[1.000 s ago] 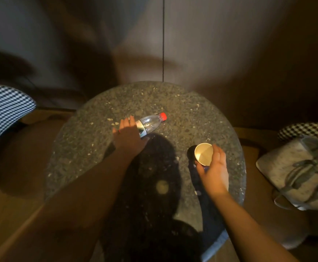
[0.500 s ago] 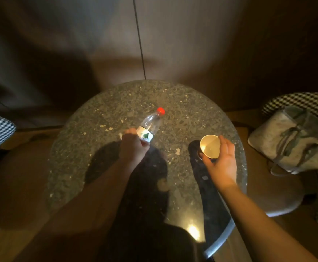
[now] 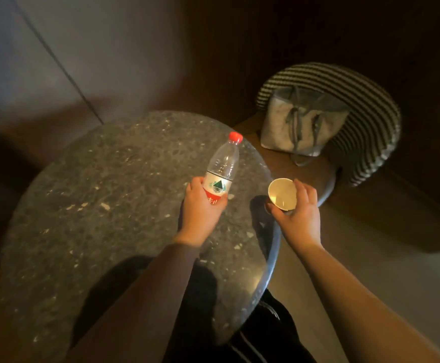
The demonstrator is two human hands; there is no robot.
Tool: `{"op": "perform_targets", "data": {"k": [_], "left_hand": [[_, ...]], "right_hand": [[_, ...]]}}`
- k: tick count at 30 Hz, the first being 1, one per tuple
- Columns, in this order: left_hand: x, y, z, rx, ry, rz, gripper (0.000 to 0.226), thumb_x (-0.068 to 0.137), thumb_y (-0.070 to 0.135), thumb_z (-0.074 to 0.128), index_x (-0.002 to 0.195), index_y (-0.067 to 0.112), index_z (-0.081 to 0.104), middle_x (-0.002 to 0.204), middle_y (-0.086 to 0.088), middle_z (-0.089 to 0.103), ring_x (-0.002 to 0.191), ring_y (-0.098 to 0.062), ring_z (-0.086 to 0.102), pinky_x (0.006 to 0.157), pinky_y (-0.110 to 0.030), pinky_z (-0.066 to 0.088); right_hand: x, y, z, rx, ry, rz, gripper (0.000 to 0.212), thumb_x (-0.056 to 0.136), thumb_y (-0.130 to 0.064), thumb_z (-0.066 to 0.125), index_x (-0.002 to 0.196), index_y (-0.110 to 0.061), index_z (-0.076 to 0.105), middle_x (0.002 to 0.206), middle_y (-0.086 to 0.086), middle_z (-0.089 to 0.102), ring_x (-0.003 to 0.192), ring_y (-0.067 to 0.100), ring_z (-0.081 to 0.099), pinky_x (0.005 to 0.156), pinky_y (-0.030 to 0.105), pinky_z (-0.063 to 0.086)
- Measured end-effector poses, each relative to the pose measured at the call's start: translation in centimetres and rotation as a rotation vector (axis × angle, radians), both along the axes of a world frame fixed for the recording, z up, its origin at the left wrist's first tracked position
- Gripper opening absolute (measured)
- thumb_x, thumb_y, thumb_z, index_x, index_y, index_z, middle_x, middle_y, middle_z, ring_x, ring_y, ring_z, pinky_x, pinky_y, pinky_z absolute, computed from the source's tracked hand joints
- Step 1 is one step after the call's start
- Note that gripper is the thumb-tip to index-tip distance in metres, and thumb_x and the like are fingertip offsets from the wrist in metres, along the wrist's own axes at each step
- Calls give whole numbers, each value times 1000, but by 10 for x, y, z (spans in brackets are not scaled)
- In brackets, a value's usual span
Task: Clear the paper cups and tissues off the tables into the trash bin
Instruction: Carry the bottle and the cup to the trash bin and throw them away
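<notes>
Both hands lifted: left [image 3: 199, 208] grips bottle [image 3: 220, 170] (green-triangle label), rt [image 3: 298, 216] holds cup [image 3: 282, 193]

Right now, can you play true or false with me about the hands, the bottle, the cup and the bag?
1. The left hand holds a clear plastic bottle with a red cap. True.
2. The white paper cup stands alone on the round speckled stone table. False: the right hand holds it, at the table's edge.
3. The bottle's cap is off. False: the red cap is on.
4. A grey bag with straps sits on the striped chair. True.
5. The cup looks empty inside. True.
</notes>
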State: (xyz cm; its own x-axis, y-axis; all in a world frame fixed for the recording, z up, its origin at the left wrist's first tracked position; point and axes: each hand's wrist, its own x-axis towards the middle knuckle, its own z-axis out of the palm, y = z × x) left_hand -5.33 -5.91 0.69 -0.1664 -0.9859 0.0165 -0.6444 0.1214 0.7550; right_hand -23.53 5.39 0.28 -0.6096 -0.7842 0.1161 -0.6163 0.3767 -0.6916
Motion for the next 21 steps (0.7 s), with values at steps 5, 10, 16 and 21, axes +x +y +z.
{"op": "perform_targets", "data": {"k": [5,10,16,21], "left_hand": [[-68,49,5,1,25,-254,55,70,32,79,111,10,49,104,-11,58,92,-31,58,74,-38,48],[-137,113,8,37,45,-524,54,71,30,79,110,11,46,109,-7,54,96,-26,56,76,-38,51],[-203,213,4,100,7,-840,55,74,33,76,114,15,43,111,-4,52,98,-23,56,78,-40,54],[-247,305,-1,108,0,-1025,57,73,28,78,115,12,43,114,-7,51,100,-25,56,78,-36,54]], "right_hand": [[-30,90,-1,19,11,-294,80,73,-40,77,139,-16,37,134,0,40,116,22,50,90,30,46],[-53,187,-3,56,22,-576,82,73,-42,76,140,-20,33,136,-2,38,118,21,47,88,29,41],[-60,309,-4,95,10,-905,83,73,-42,76,141,-20,32,136,-2,37,117,19,46,86,25,36],[-64,403,-1,120,12,-1127,84,74,-40,76,142,-18,32,138,1,37,119,21,45,90,27,37]]}}
